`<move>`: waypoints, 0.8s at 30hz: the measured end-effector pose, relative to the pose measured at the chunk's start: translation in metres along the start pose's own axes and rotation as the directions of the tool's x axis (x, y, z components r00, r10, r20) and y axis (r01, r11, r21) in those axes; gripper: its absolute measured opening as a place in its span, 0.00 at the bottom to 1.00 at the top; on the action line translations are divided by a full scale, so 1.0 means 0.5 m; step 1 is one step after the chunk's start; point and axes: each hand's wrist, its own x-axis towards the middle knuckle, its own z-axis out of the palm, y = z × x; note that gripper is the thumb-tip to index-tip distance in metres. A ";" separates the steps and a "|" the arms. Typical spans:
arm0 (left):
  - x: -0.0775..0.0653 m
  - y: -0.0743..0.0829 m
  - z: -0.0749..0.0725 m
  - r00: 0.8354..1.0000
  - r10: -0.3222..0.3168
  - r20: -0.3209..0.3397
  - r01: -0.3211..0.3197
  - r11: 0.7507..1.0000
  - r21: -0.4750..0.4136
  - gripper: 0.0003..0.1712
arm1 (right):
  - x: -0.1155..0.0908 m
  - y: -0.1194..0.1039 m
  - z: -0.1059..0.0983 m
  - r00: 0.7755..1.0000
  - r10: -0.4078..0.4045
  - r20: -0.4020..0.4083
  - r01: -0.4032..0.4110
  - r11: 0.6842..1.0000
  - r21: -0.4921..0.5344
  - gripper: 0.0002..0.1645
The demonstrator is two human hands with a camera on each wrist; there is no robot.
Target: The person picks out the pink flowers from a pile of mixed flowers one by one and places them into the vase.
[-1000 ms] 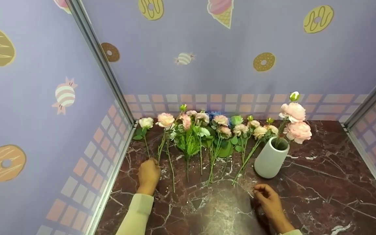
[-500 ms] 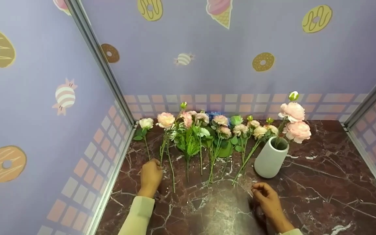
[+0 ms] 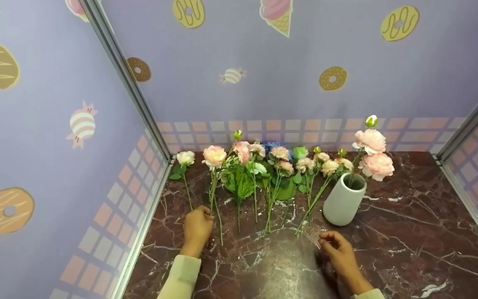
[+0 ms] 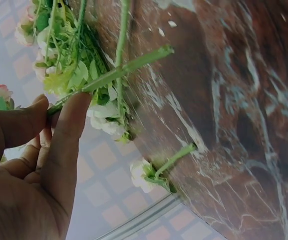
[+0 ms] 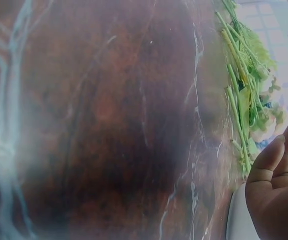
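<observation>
Held flower [image 3: 214, 156]: ruffled peach-pink bloom, slim green stem pinched in the left hand [image 3: 198, 228]; lower stem end juts free beyond the grip; bloom points away from the person, between the white flower [image 3: 186, 158] at left and the loose flowers [image 3: 280, 153] lying in a row at right; white vase [image 3: 342, 203], smooth, narrower at the mouth, stands upright near the right hand [image 3: 340, 255]; two pale pink blooms [image 3: 376, 166] and one bud [image 3: 371, 121] rise from it.

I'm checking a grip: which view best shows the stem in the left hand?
Left wrist: the stem is close up, pinched by the left hand. Head shows it small, partly hidden by the hand; right wrist shows nothing identifiable of it.
</observation>
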 end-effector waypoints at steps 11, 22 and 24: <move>-0.020 0.027 0.012 0.999 0.033 0.027 -0.030 0.996 -0.084 0.05 | 0.005 -0.010 0.005 1.000 0.022 0.008 -0.022 1.000 0.003 0.12; -0.032 0.054 0.021 0.998 0.058 0.004 -0.057 0.997 -0.047 0.07 | 0.014 -0.025 0.016 1.000 -0.017 0.019 0.017 1.000 -0.011 0.15; -0.036 0.057 0.025 0.998 0.070 -0.003 -0.070 0.996 -0.049 0.07 | 0.014 -0.027 0.018 1.000 -0.018 0.024 0.018 1.000 -0.005 0.16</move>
